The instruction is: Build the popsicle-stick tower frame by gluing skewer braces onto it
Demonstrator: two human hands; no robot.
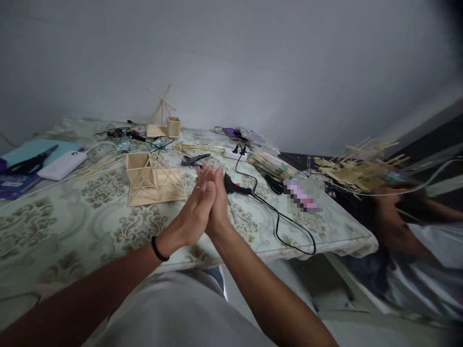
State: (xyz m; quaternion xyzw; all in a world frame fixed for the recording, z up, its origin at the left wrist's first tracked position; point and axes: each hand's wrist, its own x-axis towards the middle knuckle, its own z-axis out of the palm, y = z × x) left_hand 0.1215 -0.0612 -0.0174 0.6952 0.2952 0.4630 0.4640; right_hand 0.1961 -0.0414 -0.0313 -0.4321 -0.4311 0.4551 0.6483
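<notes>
My left hand (196,212) and my right hand (219,205) are pressed palm to palm above the front of the table, fingers stretched out. Nothing shows between them, though the palms themselves are hidden. A black band circles my left wrist. Just right of my fingertips lies a black glue gun (237,187), its cord trailing to the front edge. Black-handled pliers (195,159) rest behind my hands. On the left stands a stick model (155,180) with an open box and slanted struts on a flat base.
A second stick model (172,126) with crossed blades stands by the wall. A white power strip (235,153), packed sticks (273,165), a white power bank (62,165) and scissors (32,161) lie around. At right, another person's arm (392,219) is near a stick pile (361,168).
</notes>
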